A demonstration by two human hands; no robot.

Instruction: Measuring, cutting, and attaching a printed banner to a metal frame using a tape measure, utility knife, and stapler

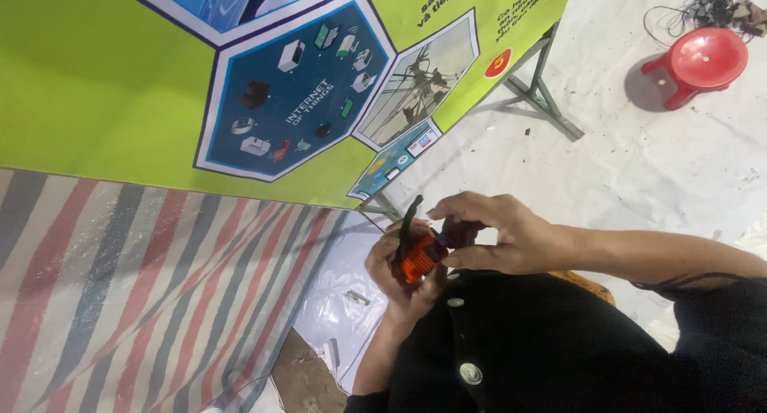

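- Head view: the left hand point(403, 273) cups a small orange part point(419, 261) from below, fingers curled around it, held in the air over the person's black top point(519, 341).
- The right hand point(495, 233) closes over the part's upper end, thumb and fingers pinching it; a thin black strip point(409, 217) sticks up from the part.
- Behind the hands, a green banner point(96, 85) hangs over a striped tarp point(136, 277).
- A red stool point(703, 61) stands on the white floor point(639, 165), well apart, with tangled cables point(703, 1) beside it.
- Small white bits point(358, 298) lie on the clear sheet point(339, 277) below the hands.
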